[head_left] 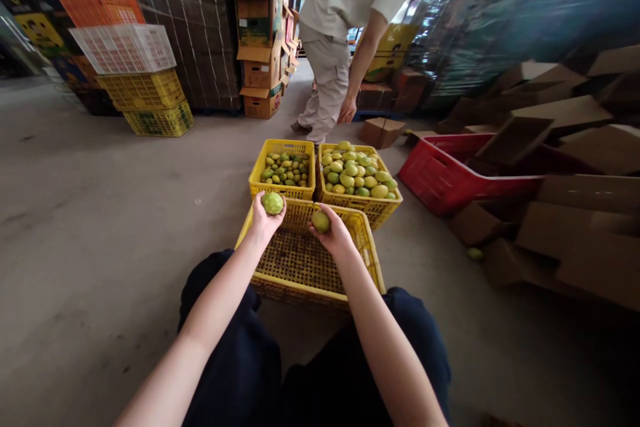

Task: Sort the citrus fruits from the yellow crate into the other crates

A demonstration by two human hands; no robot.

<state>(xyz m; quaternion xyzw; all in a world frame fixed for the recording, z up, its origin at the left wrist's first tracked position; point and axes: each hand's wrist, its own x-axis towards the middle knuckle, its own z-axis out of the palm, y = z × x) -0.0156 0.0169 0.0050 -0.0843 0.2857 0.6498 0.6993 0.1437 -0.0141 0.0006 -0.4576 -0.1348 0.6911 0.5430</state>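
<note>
My left hand (264, 217) is closed around a light green, speckled oval fruit (273, 203), which looks like a mango. A duller yellow-green mango (321, 221) sits in the fingers of my right hand (337, 232). Both hands hover over a yellow plastic crate (376, 260) in front of my knees; only its perforated floor shows inside. Just beyond stand two more yellow crates. The left crate (256, 188) contains smaller green and yellow fruit (285, 170). Larger yellow-green fruit (357, 172) is heaped up to the rim of the right crate (367, 205).
Behind the crates a person (333, 47) bends forward, one arm hanging down. A red crate (435, 177) and loose cardboard boxes (575, 227) lie at the right, with one fruit (475, 253) on the floor. Stacked crates (150, 90) and cartons (257, 73) stand behind.
</note>
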